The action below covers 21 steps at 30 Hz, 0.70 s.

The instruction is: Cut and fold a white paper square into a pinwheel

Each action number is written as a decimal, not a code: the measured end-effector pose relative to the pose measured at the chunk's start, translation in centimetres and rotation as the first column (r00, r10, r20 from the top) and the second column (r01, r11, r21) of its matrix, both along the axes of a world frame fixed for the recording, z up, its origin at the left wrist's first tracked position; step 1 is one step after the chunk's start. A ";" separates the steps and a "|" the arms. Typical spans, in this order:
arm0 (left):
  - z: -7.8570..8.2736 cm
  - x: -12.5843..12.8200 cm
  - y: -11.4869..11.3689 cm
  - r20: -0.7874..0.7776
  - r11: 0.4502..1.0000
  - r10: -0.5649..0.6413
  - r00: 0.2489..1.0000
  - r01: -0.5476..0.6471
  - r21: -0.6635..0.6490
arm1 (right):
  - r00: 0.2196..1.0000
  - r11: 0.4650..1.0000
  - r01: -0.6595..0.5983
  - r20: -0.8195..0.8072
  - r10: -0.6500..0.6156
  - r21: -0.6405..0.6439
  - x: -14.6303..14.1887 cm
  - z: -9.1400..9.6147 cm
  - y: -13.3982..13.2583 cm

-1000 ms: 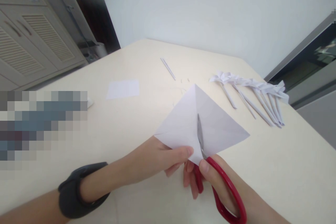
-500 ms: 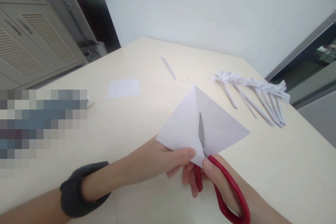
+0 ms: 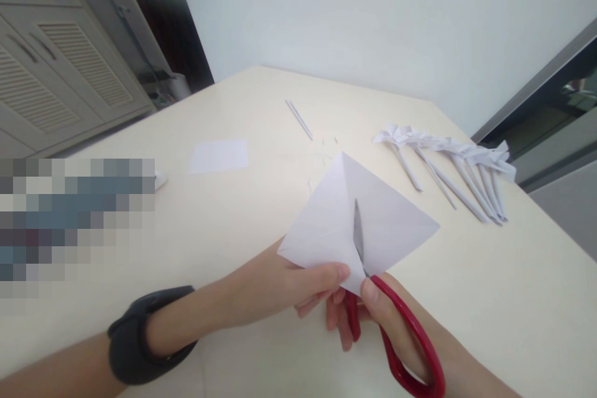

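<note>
A creased white sheet of paper [image 3: 317, 217], turned with one corner pointing away from me, is pinched along its near edge by my left hand [image 3: 298, 286], thumb on top. My right hand [image 3: 373, 311] grips red-handled scissors [image 3: 420, 342], its thumb through one loop. One scissor blade lies over the paper, pointing away from me along the middle, and a cut runs in from the near edge. The other blade is hidden beneath the sheet. A dark band [image 3: 149, 336] circles my left wrist.
White folded paper flowers on rolled stems [image 3: 448, 155] lie at the right of the table. Two thin paper sticks [image 3: 299, 119] and small scraps [image 3: 329, 140] are further back. A white paper rectangle [image 3: 219, 157] lies left of centre, and a pixelated area covers the far left.
The paper has tilted slightly, its right corner shifting left and a little away from me. Both hands stay nearly in place, the scissors still on the sheet.
</note>
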<state>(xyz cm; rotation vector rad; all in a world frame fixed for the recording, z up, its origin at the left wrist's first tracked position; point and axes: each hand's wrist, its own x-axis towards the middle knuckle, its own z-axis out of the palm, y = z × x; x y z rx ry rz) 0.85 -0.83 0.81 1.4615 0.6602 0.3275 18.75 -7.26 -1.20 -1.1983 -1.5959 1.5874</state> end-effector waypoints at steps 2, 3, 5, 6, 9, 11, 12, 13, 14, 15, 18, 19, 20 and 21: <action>0.0 0.0 0.0 -0.002 1.000 -0.005 1.000 0.005 0.007 | 1.000 1.000 -0.020 -0.005 0.020 0.005 -0.1 0.1 0.0; 0.0 0.0 0.0 -0.006 1.000 -0.007 1.000 0.007 0.011 | 0.999 1.000 -0.028 -0.017 0.028 0.004 -0.2 0.1 0.1; 0.0 0.0 0.0 -0.013 1.000 -0.006 1.000 0.007 0.016 | 0.998 0.999 -0.039 -0.045 0.039 -0.003 -0.3 0.2 0.2; 0.0 0.0 0.0 -0.017 1.000 -0.007 1.000 0.007 0.017 | 0.997 0.999 -0.044 -0.058 0.043 -0.009 -0.4 0.2 0.3; 0.1 0.0 -0.1 -0.028 1.000 0.002 1.000 -0.001 0.021 | 0.997 0.999 -0.046 -0.062 0.045 -0.014 -0.4 0.3 0.4; 0.2 0.0 -0.1 -0.035 1.000 0.003 0.999 -0.002 0.025 | 0.998 0.999 -0.045 -0.041 0.045 0.001 -0.3 0.5 0.3; 0.2 0.0 -0.1 -0.037 1.000 -0.002 0.999 0.003 0.024 | 0.999 0.999 -0.046 -0.028 0.046 0.013 -0.3 0.6 0.3; 0.3 0.0 -0.1 -0.044 1.000 -0.006 0.999 0.007 0.020 | 0.999 0.999 -0.046 -0.011 0.047 0.026 -0.2 0.7 0.2; 0.3 0.1 -0.1 -0.052 1.000 -0.008 0.999 0.008 0.011 | 0.999 0.998 -0.046 -0.002 0.046 0.038 -0.2 0.7 0.2; 0.3 0.1 -0.1 -0.060 1.000 -0.006 0.998 0.006 0.007 | 0.999 0.998 -0.051 0.002 0.051 0.041 -0.1 0.8 0.1; 0.4 0.0 -0.1 -0.068 1.000 0.005 0.998 -0.005 0.004 | 0.999 0.998 -0.049 -0.005 0.050 0.040 -0.1 0.7 0.0; 0.4 0.0 -0.2 -0.068 1.000 0.008 0.998 -0.008 0.006 | 0.999 0.998 -0.043 -0.006 0.043 0.035 -0.1 0.6 0.1; 0.4 0.0 -0.2 -0.068 1.000 0.009 0.998 -0.008 0.006 | 0.999 0.999 -0.038 -0.009 0.039 0.031 -0.1 0.6 0.1; 0.4 0.0 -0.2 -0.068 1.000 0.011 0.998 -0.011 0.005 | 0.999 0.999 -0.036 -0.013 0.036 0.026 -0.1 0.6 0.1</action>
